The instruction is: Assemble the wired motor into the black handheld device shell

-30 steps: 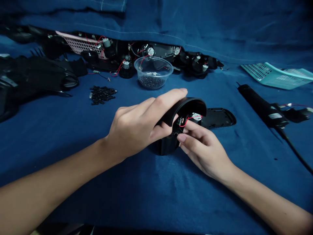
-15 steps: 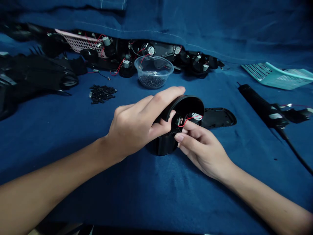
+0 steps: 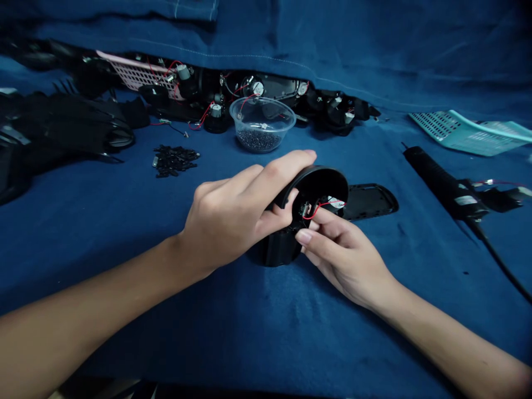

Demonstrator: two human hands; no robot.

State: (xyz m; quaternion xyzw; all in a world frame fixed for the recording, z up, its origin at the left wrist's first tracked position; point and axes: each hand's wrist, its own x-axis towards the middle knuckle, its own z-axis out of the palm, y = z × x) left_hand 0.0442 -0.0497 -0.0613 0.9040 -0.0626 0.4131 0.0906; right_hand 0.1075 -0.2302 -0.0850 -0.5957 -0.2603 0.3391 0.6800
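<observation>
Head view: left hand [image 3: 224,216] clamped around a black round housing [image 3: 320,185] over blue cloth [image 3: 124,277]; right hand [image 3: 343,257], fingers together, apparently pinching its red wire [image 3: 318,210]; black panel [image 3: 369,202] just beside; clear bowl [image 3: 261,124] beyond.

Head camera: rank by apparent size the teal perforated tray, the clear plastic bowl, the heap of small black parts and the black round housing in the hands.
Largest: teal perforated tray
Then, unsure of order: black round housing looks bigger than the clear plastic bowl, but sits nearer the camera.
Smallest: heap of small black parts
</observation>
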